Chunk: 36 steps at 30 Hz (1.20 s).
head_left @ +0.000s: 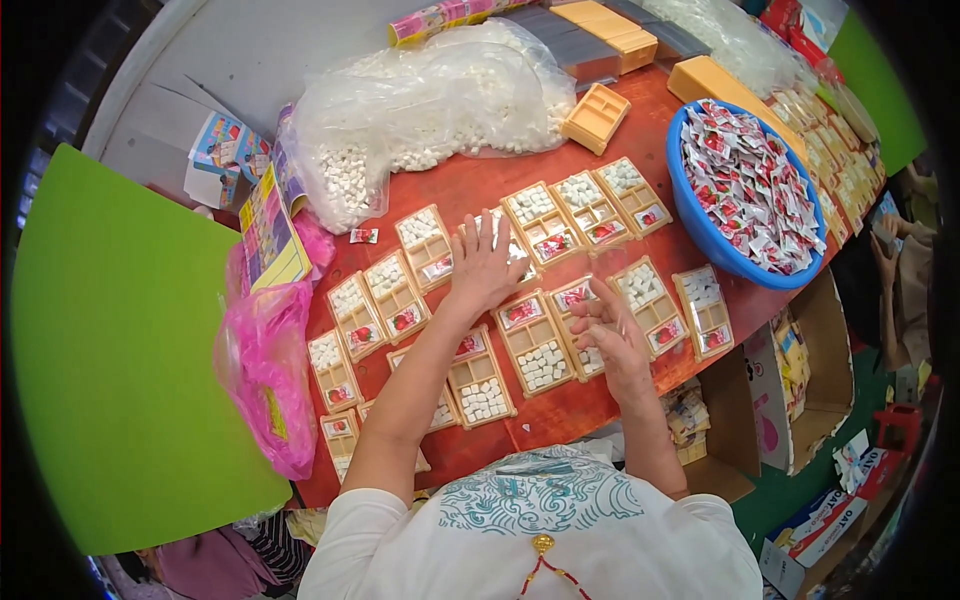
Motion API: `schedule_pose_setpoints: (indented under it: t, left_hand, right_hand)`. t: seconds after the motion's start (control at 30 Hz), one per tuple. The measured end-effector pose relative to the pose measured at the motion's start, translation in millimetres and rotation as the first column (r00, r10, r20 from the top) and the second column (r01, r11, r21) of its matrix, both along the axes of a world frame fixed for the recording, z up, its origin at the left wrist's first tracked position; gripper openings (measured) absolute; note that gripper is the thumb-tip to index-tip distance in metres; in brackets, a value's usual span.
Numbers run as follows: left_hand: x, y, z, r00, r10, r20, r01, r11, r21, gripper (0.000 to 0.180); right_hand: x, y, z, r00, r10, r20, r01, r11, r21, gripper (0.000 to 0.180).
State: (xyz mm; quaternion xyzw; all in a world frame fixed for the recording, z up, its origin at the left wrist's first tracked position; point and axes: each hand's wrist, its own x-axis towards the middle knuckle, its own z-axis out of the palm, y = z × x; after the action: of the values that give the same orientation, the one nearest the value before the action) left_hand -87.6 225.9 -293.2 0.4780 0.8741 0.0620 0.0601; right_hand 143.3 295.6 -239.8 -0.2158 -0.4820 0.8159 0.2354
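At the near edge of the red table (450, 182), at least seven compartmented trays (532, 338) are forming a row; the left forearm is covering some, so the full count cannot be told. The fully visible ones are holding white pieces (545, 366) and one red-printed sachet (520, 313) each. The right hand (615, 340) is hanging above this row, fingers half curled; whether it is gripping anything cannot be told. The left hand (482, 268) is spreading wide, palm down, over one tray of a second row, where eight trays (543, 226) are standing. One loose sachet (364, 236) is lying beyond. One blue basin (705, 235) is holding sachets, too many to count, right of the rows. Farther back, one orange tray (597, 118) is sitting beside clear plastic bagging (440, 95) containing uncounted white pieces.
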Motion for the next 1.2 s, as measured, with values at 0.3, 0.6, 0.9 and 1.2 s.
schedule_pose_setpoints:
  t: [0.3,0.6,0.9,1.2]
  left_hand:
    - [32.3,-14.3,53.8,0.997,-0.078,0.010,0.062,0.855,0.515,0.045]
    - [79.6,-28.4,102.5,0.153,-0.467,0.871,-0.297,0.819,0.491,0.020]
    - [78.6,-32.0,84.5,0.041,-0.470,0.881,-0.375,0.811,0.450,0.017]
    - [77.1,-34.1,85.0,0.018,-0.429,0.903,-0.363,0.839,0.406,0.015]
  right_hand:
    - [-18.0,-3.7,-3.7,0.996,0.055,0.068,-0.064,0.988,0.141,0.071]
    - [-32.4,-17.0,-9.6,0.996,0.086,-0.004,-0.082,0.962,0.262,0.062]
    - [-25.5,-19.4,8.6,0.976,0.211,0.049,-0.216,0.966,0.139,0.054]
    - [-23.5,-17.4,4.3,0.945,0.322,0.059,-0.320,0.946,-0.041,0.051]
